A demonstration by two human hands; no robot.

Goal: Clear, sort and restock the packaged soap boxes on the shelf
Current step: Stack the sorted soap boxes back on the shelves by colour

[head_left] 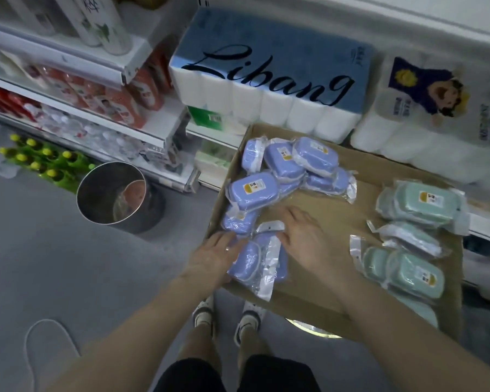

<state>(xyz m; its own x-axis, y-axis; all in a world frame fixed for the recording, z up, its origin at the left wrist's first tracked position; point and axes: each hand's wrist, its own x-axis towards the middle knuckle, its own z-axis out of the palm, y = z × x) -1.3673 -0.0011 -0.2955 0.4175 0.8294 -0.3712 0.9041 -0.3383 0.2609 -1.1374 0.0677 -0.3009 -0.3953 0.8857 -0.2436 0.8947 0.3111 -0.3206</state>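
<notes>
A flat cardboard sheet (320,210) carries two groups of plastic-wrapped soap boxes. Several purple ones (283,162) lie heaped on its left half, and several green ones (416,205) lie on its right half. Two purple boxes (252,258) sit at the near left corner. My left hand (210,258) lies against their left side with straight fingers. My right hand (306,236) rests on their right side, fingers spread toward the plastic hang tab (269,226). Neither hand curls round a box.
A shiny metal bin (113,193) stands on the grey floor to the left. Shelves (156,128) with red packs and green bottles (43,162) fill the upper left. Large toilet paper packs (269,80) sit behind the cardboard. My feet (227,315) are below its near edge.
</notes>
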